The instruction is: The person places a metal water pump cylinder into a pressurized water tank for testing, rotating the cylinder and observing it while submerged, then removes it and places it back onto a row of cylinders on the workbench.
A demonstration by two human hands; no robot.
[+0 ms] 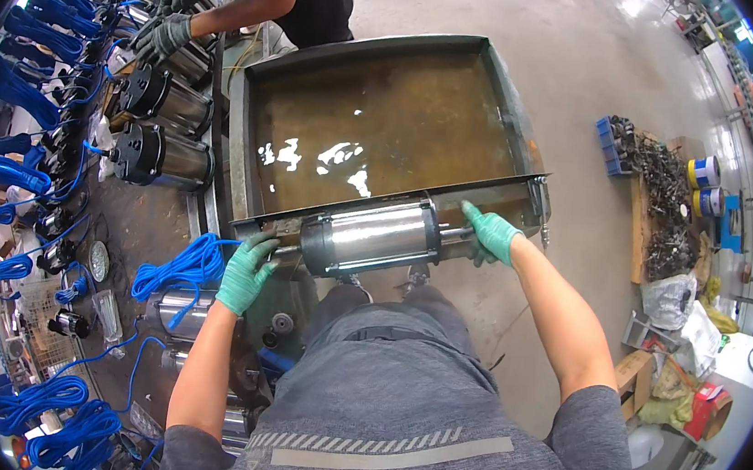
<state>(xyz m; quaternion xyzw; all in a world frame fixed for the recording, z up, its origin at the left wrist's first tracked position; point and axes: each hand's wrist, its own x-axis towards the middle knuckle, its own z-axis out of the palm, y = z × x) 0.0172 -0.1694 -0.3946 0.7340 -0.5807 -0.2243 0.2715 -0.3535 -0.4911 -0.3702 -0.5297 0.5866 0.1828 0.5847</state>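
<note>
A shiny steel motor with black end caps and a shaft sticking out at each end lies level along the near side of the water tank. My left hand, in a green glove, is closed around its left shaft end. At the other end my right hand, gloved the same, grips the right shaft, thumb on the tank side. The fingertips of both hands are partly hidden. Murky brown water fills the tank behind the motor.
Several steel motors with black caps stand on the left bench. Bundles of blue cable lie around them. A co-worker's gloved hands are over motors at the far left. On the right are a blue crate and dark metal parts.
</note>
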